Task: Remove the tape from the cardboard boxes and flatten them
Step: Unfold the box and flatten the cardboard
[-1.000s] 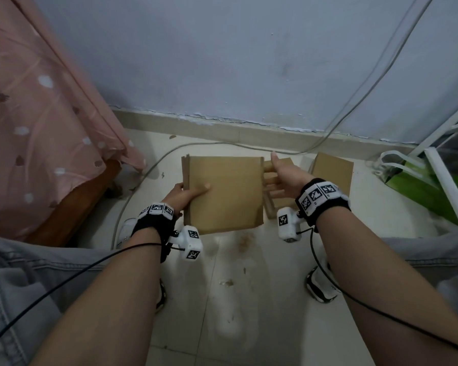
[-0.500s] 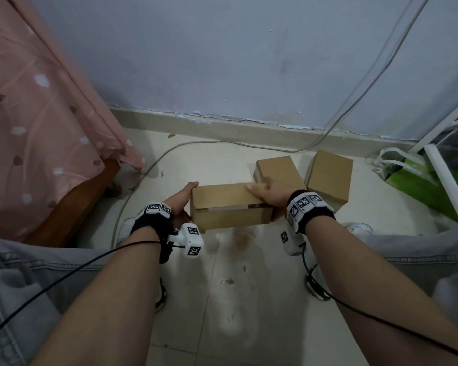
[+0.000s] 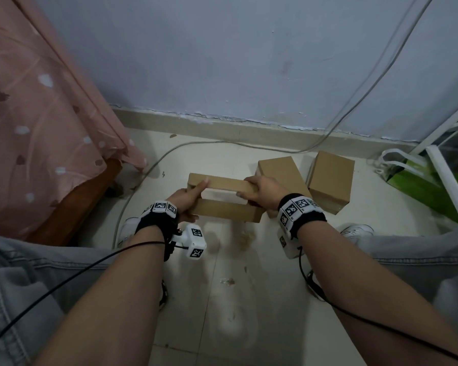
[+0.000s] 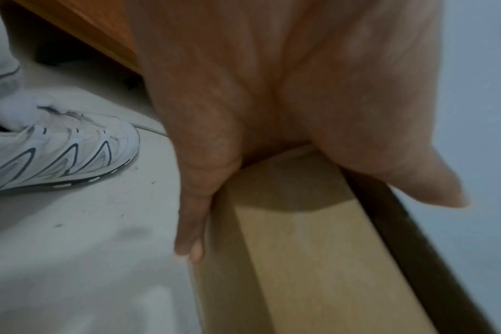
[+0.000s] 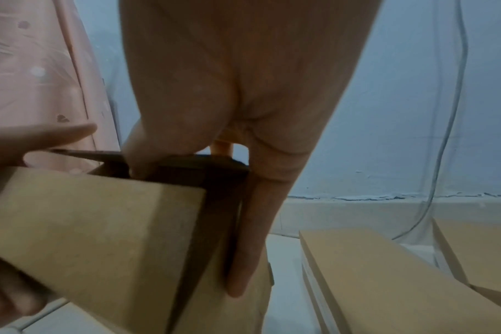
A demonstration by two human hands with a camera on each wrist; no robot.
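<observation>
Cardboard box (image 3: 224,199), open-ended at frame centre, is gripped at both ends by left hand (image 3: 187,199) and right hand (image 3: 262,191). Opposite edges should be pressed together evenly until it is collapsed flat.

The open brown cardboard box (image 3: 224,211) held between the hands is matt, unprinted paperboard with a smooth, slightly fibrous face; the two closed brown cardboard boxes (image 3: 331,178) behind it look the same. The pale tiled floor (image 3: 222,299) is glossy, reflecting light, with dull smudges. The pink patterned bedsheet (image 3: 37,128) is soft, thin cloth over a varnished orange-brown wooden bed frame (image 3: 90,196). The blue-grey painted wall (image 3: 222,62) is matt, its paint flaking along the base. The white sneaker (image 4: 57,153) looks like smooth synthetic mesh.
</observation>
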